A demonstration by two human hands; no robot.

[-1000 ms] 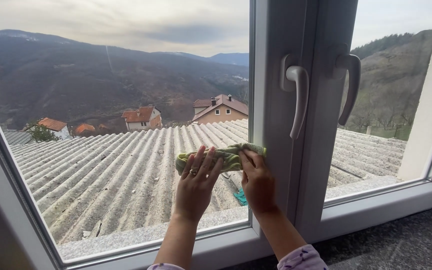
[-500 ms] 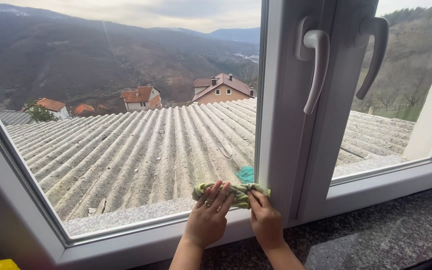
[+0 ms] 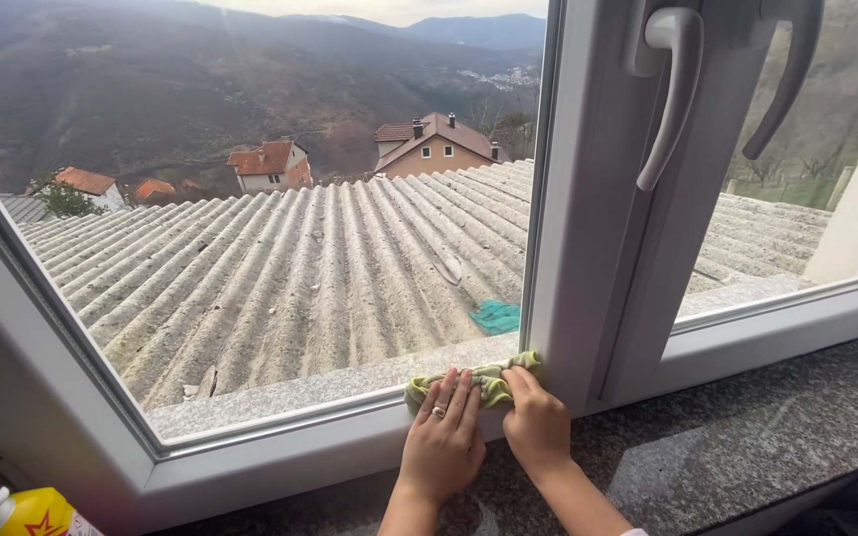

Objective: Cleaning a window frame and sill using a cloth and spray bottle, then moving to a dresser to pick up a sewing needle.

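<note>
A crumpled green cloth (image 3: 490, 378) is pressed against the bottom right corner of the left window pane (image 3: 280, 218), where the glass meets the white frame (image 3: 280, 457). My left hand (image 3: 442, 444), with a ring on one finger, lies flat with its fingers spread over the cloth's left part. My right hand (image 3: 536, 422) pinches the cloth's right end beside the central frame post (image 3: 588, 248). Both wrists come up from the bottom edge over the dark stone windowsill (image 3: 737, 437).
Two white window handles (image 3: 672, 94) hang down on the central post, the second (image 3: 791, 69) behind the right pane. A yellow spray bottle (image 3: 12, 511) shows at the bottom left. Outside lie a corrugated grey roof, a teal scrap and houses.
Both hands have slid the cloth down the right edge of the left pane, from mid-height to the bottom corner. The view has tilted downward, bringing the bottle into sight.
</note>
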